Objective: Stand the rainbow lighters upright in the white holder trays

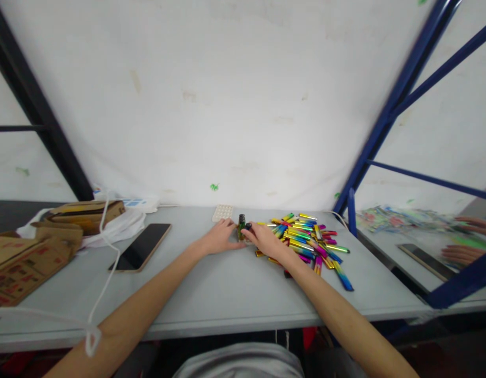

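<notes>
Several slim dark-topped pieces, which look like lighters (241, 223), stand upright close together between my hands. My left hand (219, 237) curves round their left side, fingers behind and thumb in front; what it grips at the base is hidden. From the right, my right hand (264, 240) pinches a black-topped lighter (248, 227) beside the group. A loose pile of shiny metallic lighters (306, 239) in gold, blue, pink and green lies just right of my right hand. Behind my left hand is a small white tray with a grid of holes (223, 212).
A phone (142, 247) lies left on the grey table (235, 294). Further left are opened cardboard boxes (33, 257), white plastic and a hanging white cord (111, 268). A blue frame (379, 126) stands right; beyond it are another person's hands (465, 252) and a second phone (426, 260).
</notes>
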{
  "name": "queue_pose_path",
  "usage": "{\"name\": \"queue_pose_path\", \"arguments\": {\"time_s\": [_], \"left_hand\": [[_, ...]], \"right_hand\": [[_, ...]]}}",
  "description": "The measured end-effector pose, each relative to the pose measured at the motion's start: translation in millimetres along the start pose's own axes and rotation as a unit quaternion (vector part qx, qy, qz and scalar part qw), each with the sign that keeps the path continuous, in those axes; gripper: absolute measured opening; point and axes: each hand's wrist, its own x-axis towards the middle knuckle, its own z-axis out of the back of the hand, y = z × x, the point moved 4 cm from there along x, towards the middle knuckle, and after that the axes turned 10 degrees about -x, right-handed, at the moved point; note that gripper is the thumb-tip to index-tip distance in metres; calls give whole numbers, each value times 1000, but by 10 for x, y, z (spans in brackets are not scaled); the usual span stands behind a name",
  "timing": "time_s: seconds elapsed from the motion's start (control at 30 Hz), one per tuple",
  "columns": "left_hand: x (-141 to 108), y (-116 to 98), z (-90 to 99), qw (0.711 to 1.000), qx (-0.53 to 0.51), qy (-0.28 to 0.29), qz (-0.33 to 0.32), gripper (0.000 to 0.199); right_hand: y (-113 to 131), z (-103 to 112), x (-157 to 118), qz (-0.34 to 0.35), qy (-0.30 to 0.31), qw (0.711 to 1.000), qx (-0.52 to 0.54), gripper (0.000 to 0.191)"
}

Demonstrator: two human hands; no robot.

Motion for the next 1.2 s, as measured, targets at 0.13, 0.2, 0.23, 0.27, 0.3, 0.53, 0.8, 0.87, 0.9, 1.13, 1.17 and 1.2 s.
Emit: {"name": "queue_pose_path", "arguments": {"time_s": [0.13, 0.2, 0.23, 0.27, 0.3, 0.53, 0.8, 0.87, 0.9, 1.13, 1.17, 1.2], "left_hand": [[4, -16, 1, 1000, 6, 6, 2, 64], [5, -26, 6, 1000, 10, 7, 3, 63], [5, -29, 9, 1000, 12, 6, 3, 63], [5, -31, 10, 1000, 14, 5, 3, 62], [5, -31, 10, 1000, 14, 5, 3, 62], [2, -28, 15, 1000, 1, 3, -6, 58], [15, 14, 17, 1000, -6, -4, 3, 64], [20, 16, 17, 1000, -5, -3, 5, 65], [22, 13, 19, 1000, -4, -2, 6, 65], [18, 1, 32, 1000, 0, 4, 9, 64], [18, 3, 31, 1000, -2, 2, 7, 64], [19, 8, 30, 1000, -5, 1, 5, 64]], "right_hand": [[-3, 31, 25, 1, 5, 1000, -29, 31], [-14, 52, 36, 16, 15, 999, -28, 32], [-15, 55, 38, 28, 22, 999, -27, 31], [-13, 51, 38, 36, 30, 998, -29, 30], [-10, 42, 36, 38, 36, 998, -38, 29], [29, 48, 15, 38, 58, 992, -108, 37], [-759, 511, -136, 24, 56, 996, -61, 26], [-994, 558, -194, -6, 98, 992, -77, 23], [-1086, 574, -216, -19, 111, 990, -80, 24], [-1337, 620, -193, -92, 43, 987, -127, 28], [-1359, 620, -174, -106, 17, 984, -142, 29], [-1381, 607, -157, -118, -1, 981, -155, 31]]}}
